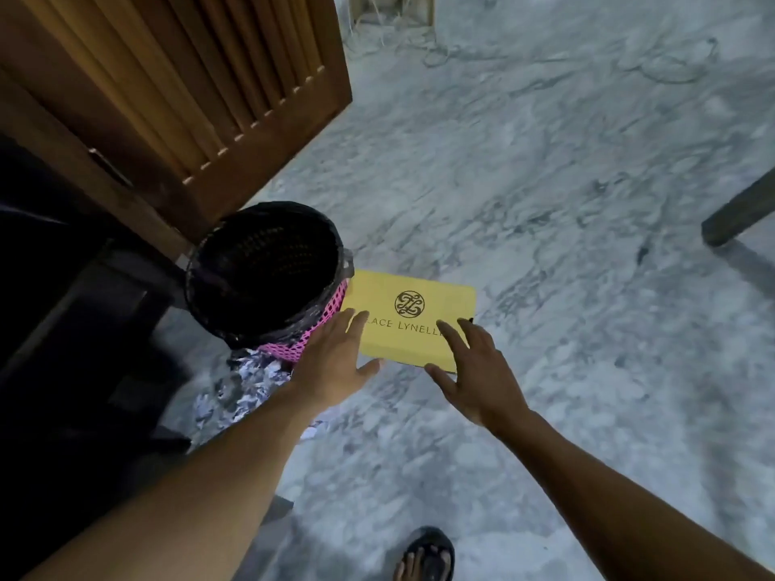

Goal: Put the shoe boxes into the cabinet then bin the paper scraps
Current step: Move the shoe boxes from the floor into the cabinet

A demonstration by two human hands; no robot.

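A yellow shoe box (pixel 413 306) with a dark round logo lies flat on the marble floor, touching the bin on its left. My left hand (pixel 335 360) is spread over the box's near left corner, fingers straight. My right hand (pixel 474 371) is spread over its near right corner, fingers straight too; whether either palm touches the lid is unclear. A pink mesh bin (pixel 268 266) lined with a black bag stands left of the box. Crumpled paper scraps (pixel 247 383) lie on the floor at the bin's foot. The wooden cabinet door (pixel 188 90) with slats stands open at top left.
The dark cabinet interior (pixel 63 308) fills the left side. A dark furniture leg (pixel 738 211) reaches in at the right edge. My sandalled foot (pixel 425 555) shows at the bottom. Cables or debris (pixel 402 39) lie on the floor at the top.
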